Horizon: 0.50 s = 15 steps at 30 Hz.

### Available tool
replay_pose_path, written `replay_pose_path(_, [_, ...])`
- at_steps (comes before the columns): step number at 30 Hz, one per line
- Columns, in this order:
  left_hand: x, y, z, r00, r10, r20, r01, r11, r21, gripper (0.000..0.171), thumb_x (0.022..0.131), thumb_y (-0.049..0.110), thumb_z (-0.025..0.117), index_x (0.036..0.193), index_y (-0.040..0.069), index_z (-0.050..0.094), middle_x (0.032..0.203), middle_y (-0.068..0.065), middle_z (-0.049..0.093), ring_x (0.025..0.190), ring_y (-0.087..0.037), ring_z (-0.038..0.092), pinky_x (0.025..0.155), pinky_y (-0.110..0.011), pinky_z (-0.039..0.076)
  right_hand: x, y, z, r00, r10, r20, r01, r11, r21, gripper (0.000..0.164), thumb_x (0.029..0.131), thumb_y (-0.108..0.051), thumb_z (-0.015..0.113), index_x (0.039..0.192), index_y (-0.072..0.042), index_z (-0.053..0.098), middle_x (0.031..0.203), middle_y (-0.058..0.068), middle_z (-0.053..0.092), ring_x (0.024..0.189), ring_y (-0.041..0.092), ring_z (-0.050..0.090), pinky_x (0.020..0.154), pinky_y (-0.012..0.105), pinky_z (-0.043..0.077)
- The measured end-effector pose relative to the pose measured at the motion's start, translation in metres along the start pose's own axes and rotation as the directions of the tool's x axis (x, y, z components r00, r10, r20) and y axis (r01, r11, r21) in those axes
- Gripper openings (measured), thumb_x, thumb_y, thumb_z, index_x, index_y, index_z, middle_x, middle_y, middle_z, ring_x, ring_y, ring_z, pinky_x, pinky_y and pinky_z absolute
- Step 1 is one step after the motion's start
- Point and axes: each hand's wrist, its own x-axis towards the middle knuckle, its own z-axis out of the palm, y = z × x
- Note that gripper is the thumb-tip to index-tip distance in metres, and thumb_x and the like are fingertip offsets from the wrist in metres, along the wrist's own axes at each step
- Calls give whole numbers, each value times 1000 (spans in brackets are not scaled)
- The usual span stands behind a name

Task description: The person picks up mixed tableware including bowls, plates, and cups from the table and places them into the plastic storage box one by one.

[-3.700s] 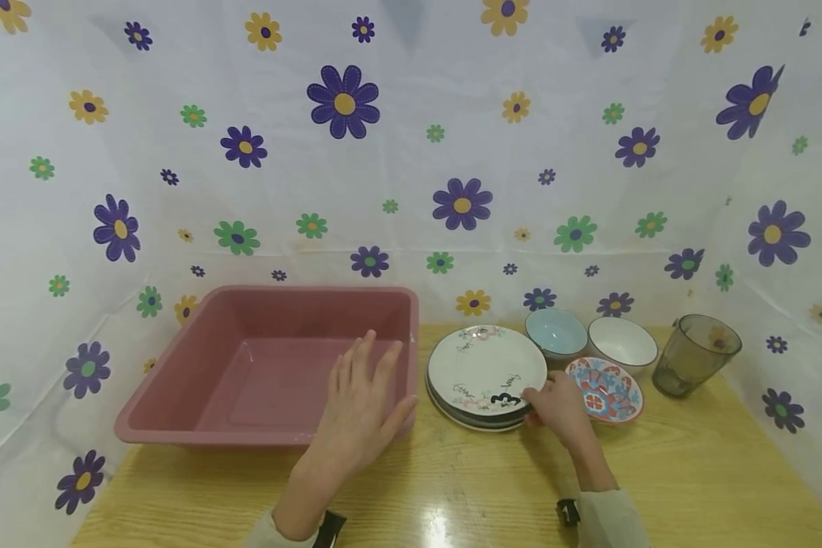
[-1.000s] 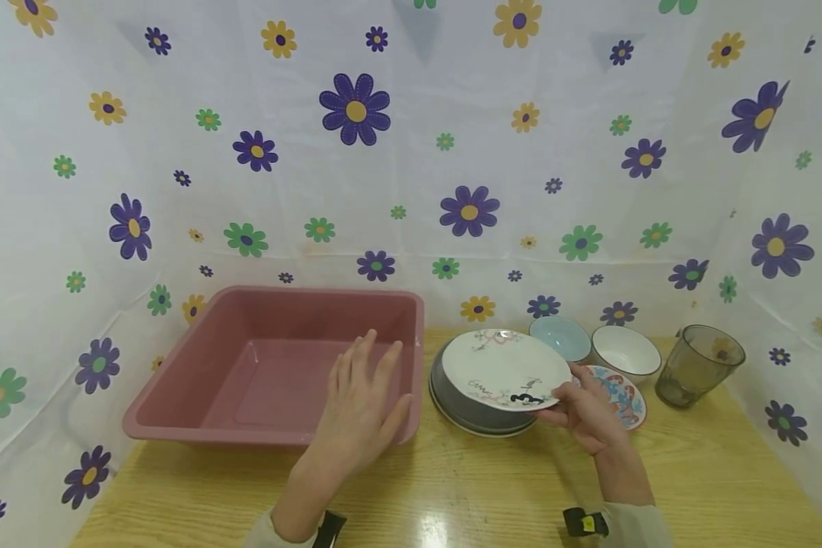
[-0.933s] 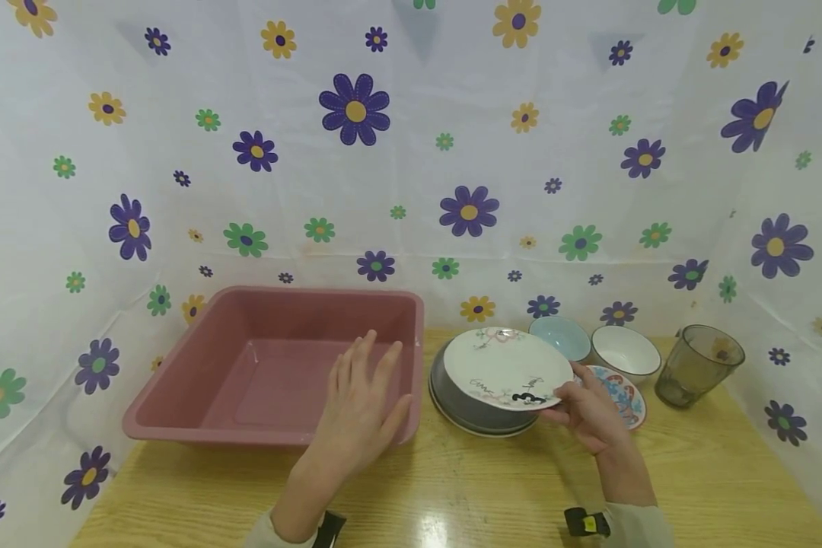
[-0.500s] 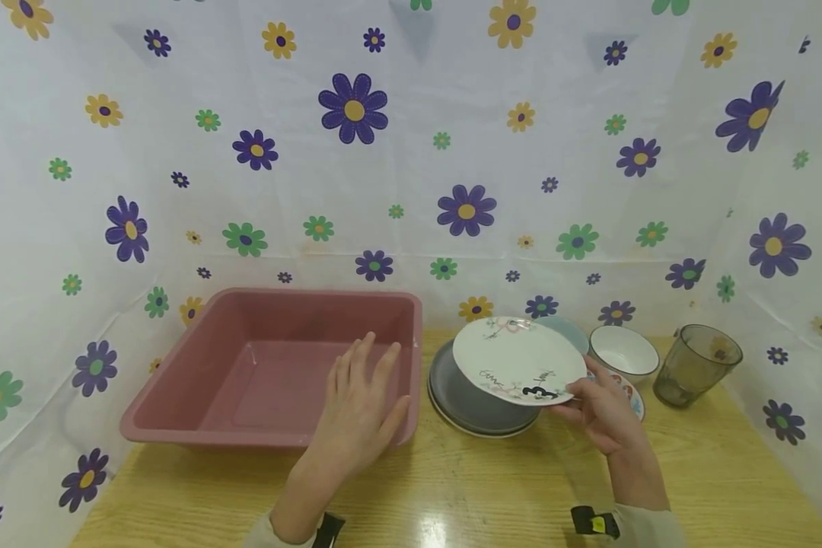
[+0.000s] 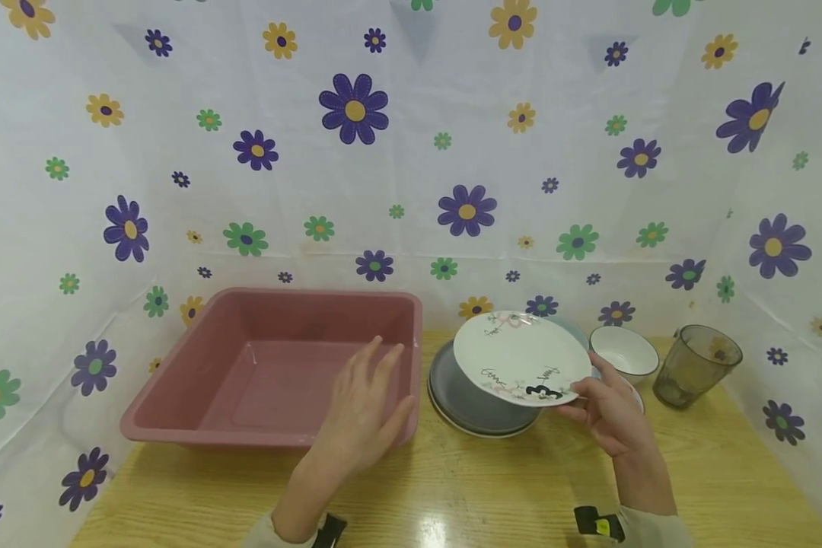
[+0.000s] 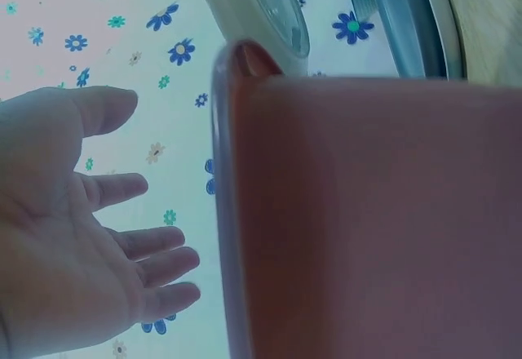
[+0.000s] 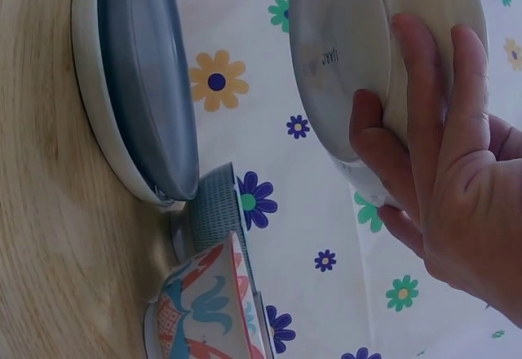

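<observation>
My right hand (image 5: pixel 616 415) pinches the right edge of a white plate (image 5: pixel 520 354) printed with flowers and a black figure. The plate is tilted and raised over a dark grey plate (image 5: pixel 476 411), which sits on a pale one. From the right wrist view, my thumb is largely out of sight while several fingers lie against the white plate's underside (image 7: pixel 342 57). My left hand (image 5: pixel 359 415) holds nothing, its fingers extended over the near right side of a pink basin (image 5: pixel 274 438). In the left wrist view those fingers (image 6: pixel 167 265) appear apart from the basin's rim (image 6: pixel 227 228).
Behind the lifted plate, a light blue bowl (image 5: pixel 572 329) is partly hidden. A white bowl (image 5: pixel 623 350) and a smoky glass mug (image 5: pixel 695 369) stand further right. The red-and-blue patterned bowl (image 7: pixel 208 302) is mostly covered in the head view. Flowered cloth (image 5: pixel 397 167) surrounds the wooden table (image 5: pixel 473 487).
My right hand has lifted the white plate off the stack and carried it up and to the right, uncovering the grey plate. The left hand has barely moved.
</observation>
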Motion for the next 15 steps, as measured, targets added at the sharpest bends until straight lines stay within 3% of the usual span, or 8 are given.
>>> replay_pose_path(4, [1,4,0,1000,-22,10,24,988,-151,64,94,24,66,148,6,38,152,-25,33,138,-42,36,112,-61,31,-3,-4,3,1000,-2,-14,1,1000,-17,75,95,8,35,157,0,-6,107,5,64,81,17,72,67,27,60])
replay_pose_path(7, [1,7,0,998,-58,25,63,957,-285,63,96,21,64,150,6,36,153,-23,32,140,-40,35,112,-60,32,-5,-6,4,1000,-12,0,12,1000,-18,75,95,8,35,156,1,-8,108,6,64,79,17,72,67,27,60])
replay_pose_path(13, [3,15,-1,985,-159,69,172,853,-493,64,97,15,62,152,9,31,153,-17,34,132,-34,45,108,-51,42,-7,-10,5,998,-40,42,41,999,-24,75,95,8,36,155,2,-9,111,9,63,81,20,73,66,28,60])
replay_pose_path(15, [4,17,-1,975,-199,95,219,808,-547,65,97,13,62,153,12,30,151,-16,36,128,-33,50,105,-47,46,-8,-11,5,997,-48,53,50,998,-31,74,96,8,35,156,1,-9,111,8,63,83,20,73,67,28,60])
